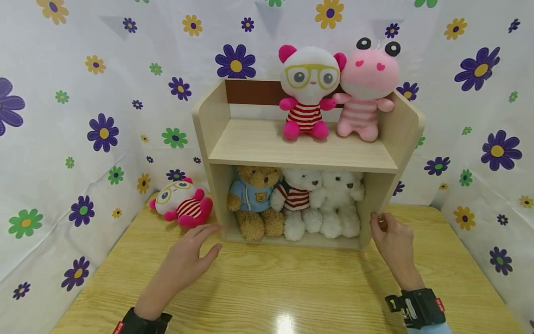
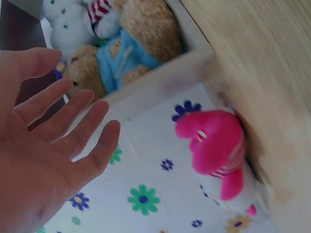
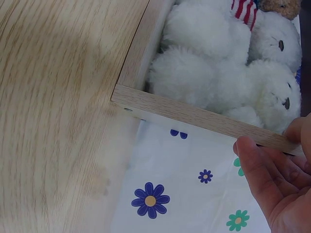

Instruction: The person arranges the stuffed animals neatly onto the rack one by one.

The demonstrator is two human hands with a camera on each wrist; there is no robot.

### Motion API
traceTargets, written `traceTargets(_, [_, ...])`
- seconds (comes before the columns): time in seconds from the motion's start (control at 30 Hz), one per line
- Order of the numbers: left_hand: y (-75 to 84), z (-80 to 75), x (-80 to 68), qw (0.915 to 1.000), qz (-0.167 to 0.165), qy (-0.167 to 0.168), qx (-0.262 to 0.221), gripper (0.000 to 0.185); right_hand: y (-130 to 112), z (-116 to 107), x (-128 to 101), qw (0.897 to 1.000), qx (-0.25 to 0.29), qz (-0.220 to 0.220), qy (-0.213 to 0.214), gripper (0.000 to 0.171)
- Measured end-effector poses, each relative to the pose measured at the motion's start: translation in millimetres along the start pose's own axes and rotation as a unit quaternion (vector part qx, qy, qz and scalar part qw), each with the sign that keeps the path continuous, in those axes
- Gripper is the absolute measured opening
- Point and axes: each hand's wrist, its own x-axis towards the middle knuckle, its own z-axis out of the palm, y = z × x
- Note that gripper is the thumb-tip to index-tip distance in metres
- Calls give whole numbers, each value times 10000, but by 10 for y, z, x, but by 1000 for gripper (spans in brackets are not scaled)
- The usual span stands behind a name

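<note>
A small two-tier wooden shelf [image 1: 304,157] stands on the table. My right hand [image 1: 393,243] pinches the front edge of its right side panel [image 3: 194,115], thumb on the inner face and fingers outside. At the lower left corner of the shelf is my left hand [image 1: 189,257], fingers extended and holding nothing; the left wrist view shows its open palm [image 2: 46,170]. Beside it a panda plush with pink limbs [image 1: 189,204] lies on its side, left of the shelf. On the lower tier sit a brown bear in a blue hoodie [image 1: 254,199], a white bear in a striped sweater [image 1: 297,199] and a plain white bear [image 1: 340,204].
On the upper tier sit another panda plush with yellow glasses [image 1: 308,99] and a pink striped plush [image 1: 365,99] with raised eyes, leaning together at the right. White cloth with printed flowers [image 1: 137,130] hangs behind and at both sides of the wooden table [image 1: 267,283].
</note>
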Motion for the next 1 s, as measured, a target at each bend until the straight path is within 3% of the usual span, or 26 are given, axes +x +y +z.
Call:
traceTargets(0.2, [-213,-45,-26,9987,-481,54,141,38,14,6,-4,10000,-53,-60,10,20])
traceTargets(0.47, [-533,-92,140,9870,-1165,287,1074,45,23,6,-7,9999,-82,-58,10,20])
traceTargets(0.63, [-715,6,246,9785,-1671,12,1212,58,21,-4,-6,9999,-120,-56,23,20])
traceTargets(0.8, [-870,105,246,9759,-1822,-171,1190,49,13,5,-24,9999,-107,-50,-48,20])
traceTargets(1.0, [-1000,159,179,9800,-1769,-78,907,34,24,11,-27,10000,-67,-57,-6,19])
